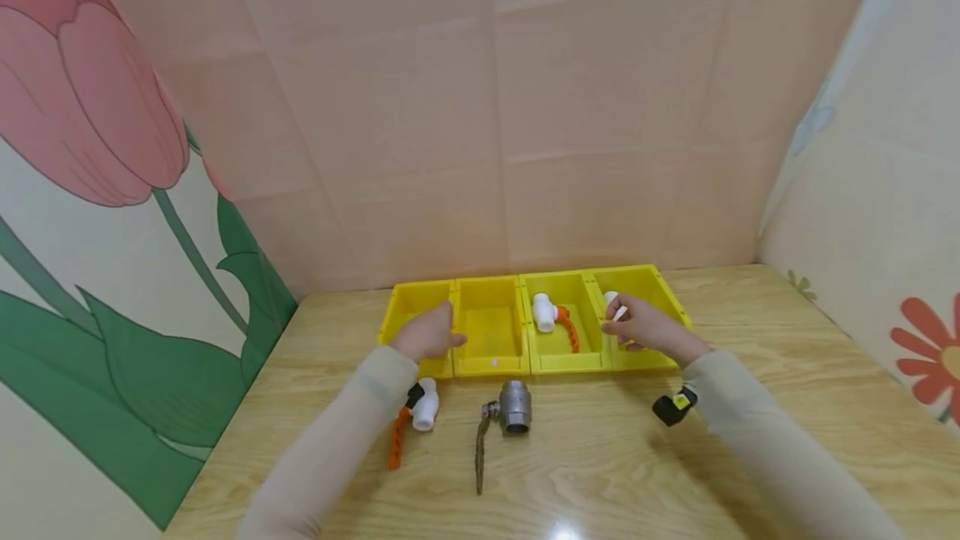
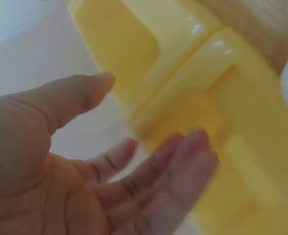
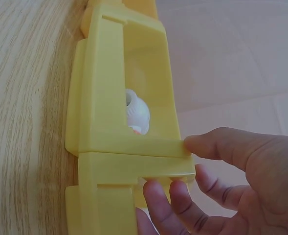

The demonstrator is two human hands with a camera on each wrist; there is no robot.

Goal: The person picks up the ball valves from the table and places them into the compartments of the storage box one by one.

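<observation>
My left hand hovers over the two left compartments of the yellow bins, fingers loosely bent and apart, with nothing in the palm in the left wrist view. My right hand is at the rightmost bin; its thumb is by the divider and its fingers reach over that bin. A white fitting shows beside these fingers, mostly hidden by them. In the third bin lies a white ball valve with an orange handle, its white body also visible in the right wrist view.
On the wooden table, before the bins, lie another white ball valve with an orange handle, partly behind the left wrist's camera, and a grey metal ball valve with a long lever. A pinkish cloth hangs behind.
</observation>
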